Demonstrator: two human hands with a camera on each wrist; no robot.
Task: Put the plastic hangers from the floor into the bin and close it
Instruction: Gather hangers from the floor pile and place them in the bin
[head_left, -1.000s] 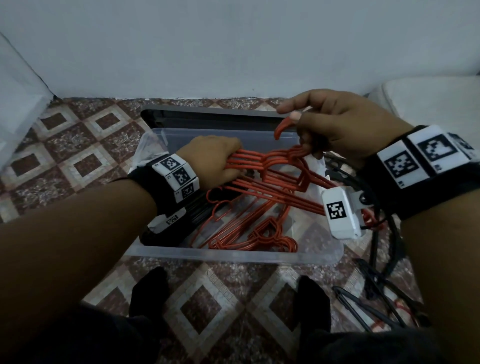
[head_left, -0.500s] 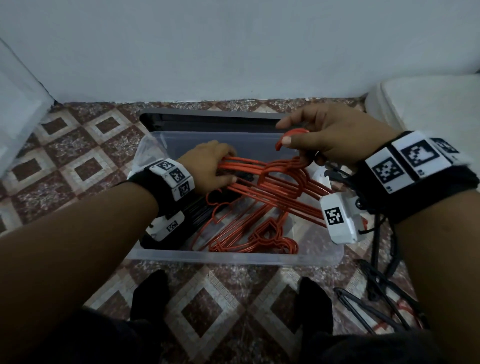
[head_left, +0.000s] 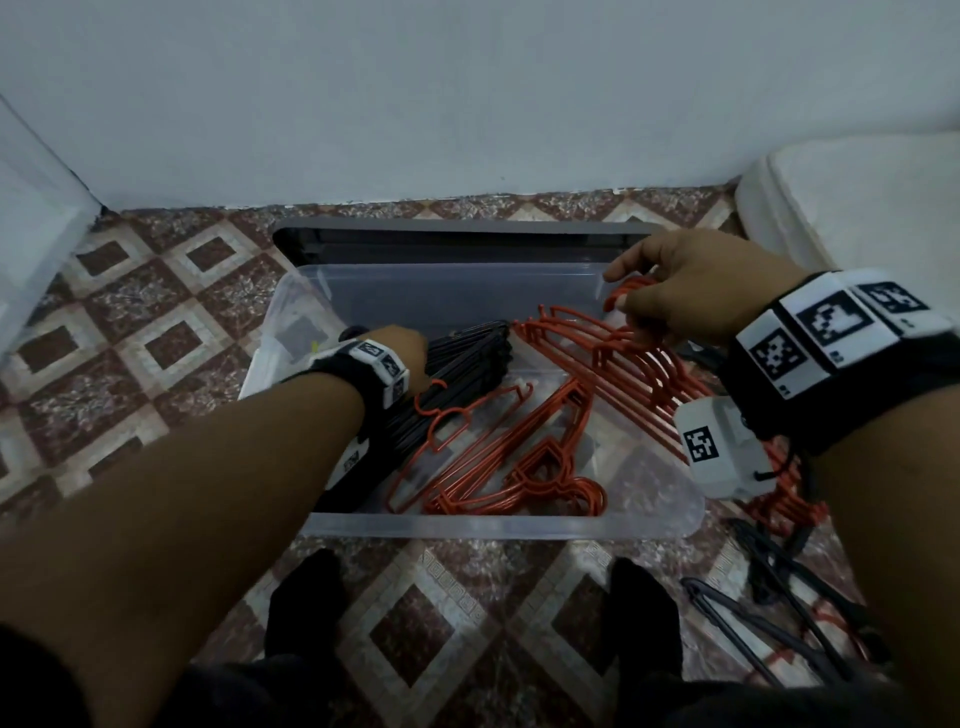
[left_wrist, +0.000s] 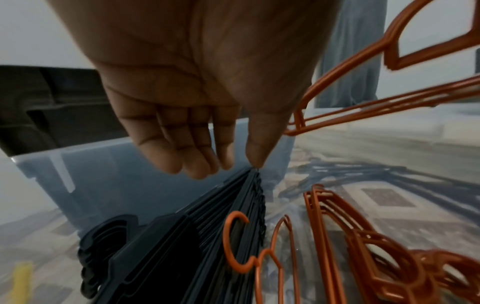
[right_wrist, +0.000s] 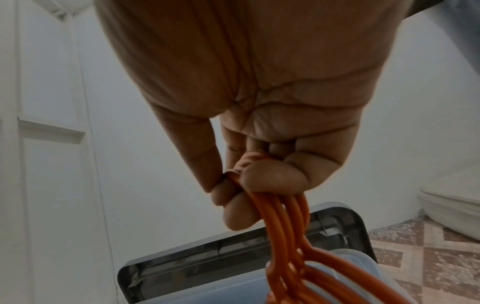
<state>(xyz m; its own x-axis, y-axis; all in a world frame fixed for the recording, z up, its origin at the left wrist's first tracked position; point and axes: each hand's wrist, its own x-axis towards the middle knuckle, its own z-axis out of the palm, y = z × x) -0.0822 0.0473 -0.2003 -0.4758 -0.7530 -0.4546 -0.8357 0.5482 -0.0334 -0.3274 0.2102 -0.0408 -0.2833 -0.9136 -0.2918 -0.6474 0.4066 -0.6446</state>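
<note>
A clear plastic bin (head_left: 498, 526) stands on the tiled floor with its grey lid (head_left: 467, 244) lying behind it. Inside at the left is a stack of black hangers (head_left: 462, 364); loose orange hangers (head_left: 519, 467) lie in the middle. My left hand (head_left: 410, 353) is down in the bin, fingers straight (left_wrist: 226, 164), fingertips touching the top of the black stack (left_wrist: 207, 236). My right hand (head_left: 691, 291) grips a bundle of orange hangers (head_left: 613, 353) by the hooks (right_wrist: 285, 226) over the bin's right side, fingers curled around them (right_wrist: 241, 185).
More black and orange hangers (head_left: 779, 597) lie tangled on the floor right of the bin. A white cushion-like object (head_left: 857, 197) sits at the far right against the wall. My feet in black socks (head_left: 306, 608) are just in front of the bin.
My left hand has let go of the orange bundle and dropped left onto the black stack. The right hand has carried the bundle a little to the right.
</note>
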